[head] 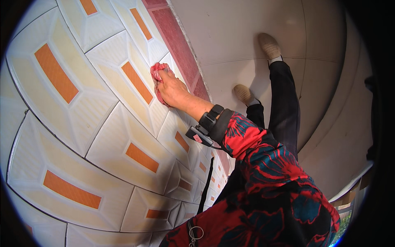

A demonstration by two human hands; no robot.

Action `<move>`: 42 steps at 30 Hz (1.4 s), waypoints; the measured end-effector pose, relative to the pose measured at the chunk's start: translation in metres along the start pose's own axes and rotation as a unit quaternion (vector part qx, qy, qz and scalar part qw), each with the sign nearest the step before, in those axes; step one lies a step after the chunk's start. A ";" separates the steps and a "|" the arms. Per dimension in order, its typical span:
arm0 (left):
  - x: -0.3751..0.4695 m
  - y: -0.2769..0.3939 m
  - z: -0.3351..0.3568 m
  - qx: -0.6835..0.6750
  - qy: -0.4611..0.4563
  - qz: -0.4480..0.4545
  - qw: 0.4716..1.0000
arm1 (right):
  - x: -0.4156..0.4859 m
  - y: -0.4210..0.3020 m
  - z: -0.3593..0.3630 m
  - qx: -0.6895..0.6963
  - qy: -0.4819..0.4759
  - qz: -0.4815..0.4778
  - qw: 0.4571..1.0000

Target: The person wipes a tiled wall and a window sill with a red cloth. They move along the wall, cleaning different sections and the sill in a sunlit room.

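Observation:
My right hand [173, 89] reaches across to the left and presses a crumpled red and white cloth [156, 88] against a tiled wall [109, 143]. The fingers are bunched over the cloth, and part of them is hidden by the hand itself. Under and around it are glossy white and cream tiles with raised frames and an orange rectangle [137, 82] at each centre. The cloth lies just right of one such rectangle, near the dark red border tiles [177, 37]. My left hand is out of view.
A pale floor [228, 27] meets the wall's red border along a rough edge. My feet in beige shoes [269, 46] stand on it. A black wrist strap [211, 117] carries a small device [199, 136] with a cable. A black strap [206, 185] hangs beside the wall.

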State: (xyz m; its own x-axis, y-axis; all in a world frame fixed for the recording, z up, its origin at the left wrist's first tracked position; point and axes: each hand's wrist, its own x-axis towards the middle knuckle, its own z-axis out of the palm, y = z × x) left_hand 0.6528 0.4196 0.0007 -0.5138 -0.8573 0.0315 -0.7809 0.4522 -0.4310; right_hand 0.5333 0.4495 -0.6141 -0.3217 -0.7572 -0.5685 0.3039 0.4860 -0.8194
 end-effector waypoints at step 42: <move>0.014 0.018 0.020 0.037 0.074 0.023 0.996 | -0.066 0.147 0.036 0.015 0.008 0.165 0.986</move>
State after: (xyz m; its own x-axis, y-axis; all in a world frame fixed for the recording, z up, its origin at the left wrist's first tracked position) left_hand 0.6383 0.4105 -0.0244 -0.5989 -0.7884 0.1406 -0.7303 0.4657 -0.4997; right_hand 0.6314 0.5558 -0.6943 -0.2154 -0.5528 -0.8050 0.4207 0.6914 -0.5874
